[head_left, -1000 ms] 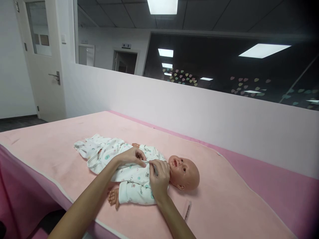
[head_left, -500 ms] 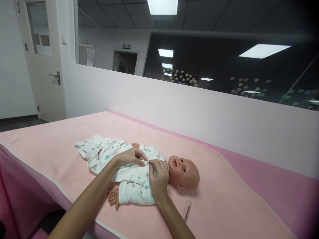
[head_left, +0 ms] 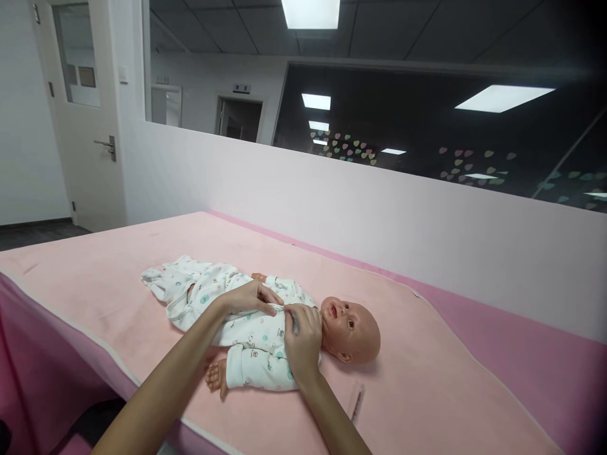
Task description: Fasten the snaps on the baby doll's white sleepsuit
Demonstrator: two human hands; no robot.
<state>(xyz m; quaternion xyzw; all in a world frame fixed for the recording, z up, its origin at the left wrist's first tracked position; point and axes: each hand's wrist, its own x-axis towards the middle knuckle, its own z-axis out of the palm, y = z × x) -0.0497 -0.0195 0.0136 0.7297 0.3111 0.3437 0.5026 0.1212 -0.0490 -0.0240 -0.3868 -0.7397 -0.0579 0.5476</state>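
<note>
A bald baby doll [head_left: 353, 330] lies on its back on the pink table cover [head_left: 427, 392], its head to the right. It wears white patterned clothes [head_left: 260, 335] with long sleeves; the leg part stretches flat to the left. My left hand [head_left: 251, 297] pinches the front of the clothes at the doll's chest. Close beside it, near the doll's neck, my right hand [head_left: 303, 338] has its fingers bent onto the same cloth edge. The fingertips of both hands nearly meet, and the small part between them is hard to make out.
A small clear tube-like item [head_left: 356, 404] lies right of my right forearm. Behind the table stands a white low wall [head_left: 332, 202] with a large window above. A door [head_left: 90, 126] is at the far left.
</note>
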